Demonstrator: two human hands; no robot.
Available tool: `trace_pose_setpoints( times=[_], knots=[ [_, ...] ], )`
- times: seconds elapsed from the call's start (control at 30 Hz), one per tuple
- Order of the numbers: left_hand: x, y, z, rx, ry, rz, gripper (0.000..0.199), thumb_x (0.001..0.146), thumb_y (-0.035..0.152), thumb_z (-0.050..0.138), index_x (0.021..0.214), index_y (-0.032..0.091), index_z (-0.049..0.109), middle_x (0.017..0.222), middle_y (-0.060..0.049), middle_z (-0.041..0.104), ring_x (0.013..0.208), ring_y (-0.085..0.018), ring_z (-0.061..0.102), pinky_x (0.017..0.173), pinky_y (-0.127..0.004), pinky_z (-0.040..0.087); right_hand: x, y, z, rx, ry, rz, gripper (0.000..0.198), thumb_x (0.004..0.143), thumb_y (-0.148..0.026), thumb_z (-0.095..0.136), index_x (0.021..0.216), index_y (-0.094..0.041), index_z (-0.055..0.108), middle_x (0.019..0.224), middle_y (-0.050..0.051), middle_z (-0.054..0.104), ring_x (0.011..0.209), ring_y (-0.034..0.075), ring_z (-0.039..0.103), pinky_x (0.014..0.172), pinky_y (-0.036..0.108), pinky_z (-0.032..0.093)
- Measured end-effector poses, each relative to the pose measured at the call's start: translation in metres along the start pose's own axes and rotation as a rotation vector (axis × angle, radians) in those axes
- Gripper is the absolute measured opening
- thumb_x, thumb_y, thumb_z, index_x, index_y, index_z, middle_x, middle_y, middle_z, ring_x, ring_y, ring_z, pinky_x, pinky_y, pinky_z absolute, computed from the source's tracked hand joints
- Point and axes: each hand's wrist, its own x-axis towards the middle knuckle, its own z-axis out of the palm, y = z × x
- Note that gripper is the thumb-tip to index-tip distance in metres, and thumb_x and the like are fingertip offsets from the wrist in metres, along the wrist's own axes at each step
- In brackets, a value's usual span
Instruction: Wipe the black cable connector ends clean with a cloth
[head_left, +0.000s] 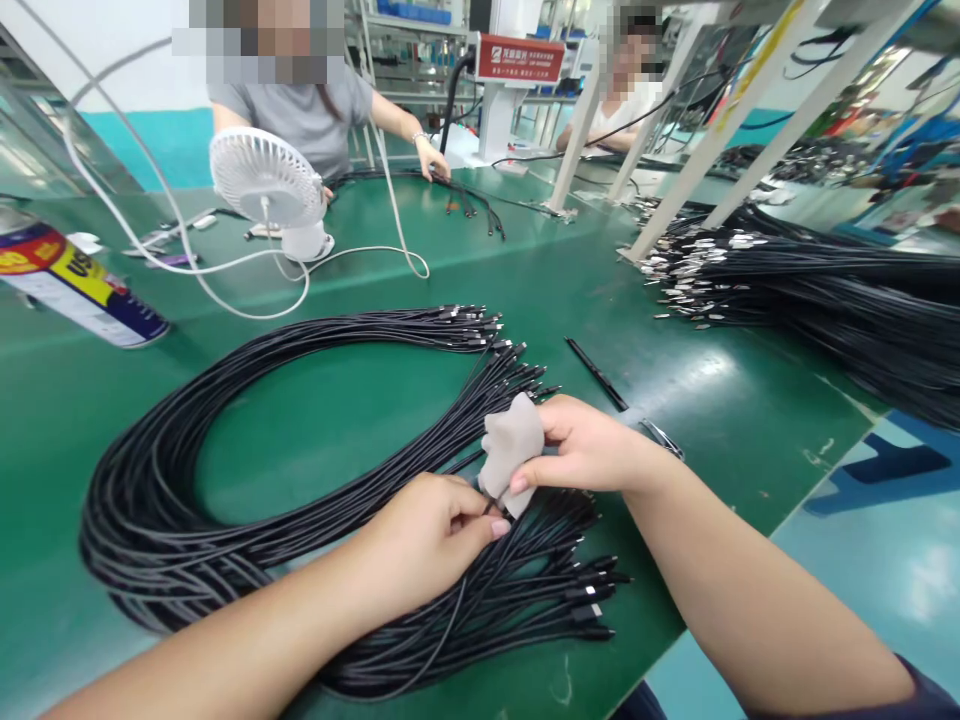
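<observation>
A thick bundle of black cables (300,345) lies curved on the green table, its plug ends pointing right. My left hand (442,525) is closed in a pinch on a thin black cable (491,503) above the near part of the bundle. Close beside it, my right hand (581,445) grips a crumpled pale grey cloth (514,440) between thumb and fingers. The cloth touches the cable just past my left fingertips. Part of that cable is hidden behind the cloth, so its end does not show.
A black pen-like tool (596,373) lies right of the bundle. A white fan (266,180) and a spray can (75,285) stand at the left. More black cables (825,290) are heaped at the right by white posts. Across the green table (360,270), a person handles cables.
</observation>
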Motion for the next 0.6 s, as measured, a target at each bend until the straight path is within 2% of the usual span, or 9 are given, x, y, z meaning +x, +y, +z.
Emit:
trace_pose_setpoints(
  times=[0.17,0.27,0.4,0.6],
  knots=[
    [-0.006,0.004,0.006,0.027,0.006,0.041,0.032,0.087,0.027,0.052,0.056,0.019,0.056,0.063,0.001,0.055,0.059,-0.014,0.05,0.058,-0.025,0.038,-0.001,-0.002,0.0,0.012,-0.068,-0.031,0.022,0.088,-0.033,0.06,0.085,-0.015,0.072,0.077,0.003,0.071,0.067,0.014,0.064,0.067,0.023,0.051],
    [-0.007,0.004,0.009,0.051,0.006,0.06,0.028,0.089,0.026,0.052,0.063,0.019,0.06,0.07,-0.001,0.062,0.065,-0.015,0.056,0.061,-0.026,0.041,-0.003,0.003,-0.001,-0.014,-0.009,-0.053,0.019,0.087,-0.031,0.062,0.087,-0.016,0.073,0.079,0.004,0.072,0.069,0.014,0.065,0.066,0.024,0.052],
    [-0.006,0.003,0.01,0.094,0.002,0.058,0.026,0.09,0.027,0.052,0.068,0.019,0.062,0.075,-0.002,0.064,0.07,-0.017,0.058,0.065,-0.027,0.043,-0.005,0.008,0.002,-0.021,0.059,-0.063,0.021,0.088,-0.033,0.061,0.087,-0.016,0.072,0.079,0.005,0.072,0.07,0.016,0.065,0.066,0.025,0.052],
    [-0.006,0.004,0.009,0.116,-0.009,0.04,0.026,0.092,0.029,0.05,0.07,0.019,0.062,0.074,-0.002,0.064,0.07,-0.018,0.059,0.065,-0.027,0.043,-0.002,0.008,0.006,-0.291,0.139,-0.182,0.02,0.093,-0.028,0.052,0.085,-0.018,0.068,0.071,0.003,0.068,0.068,0.015,0.063,0.073,0.028,0.051]
  ],
)
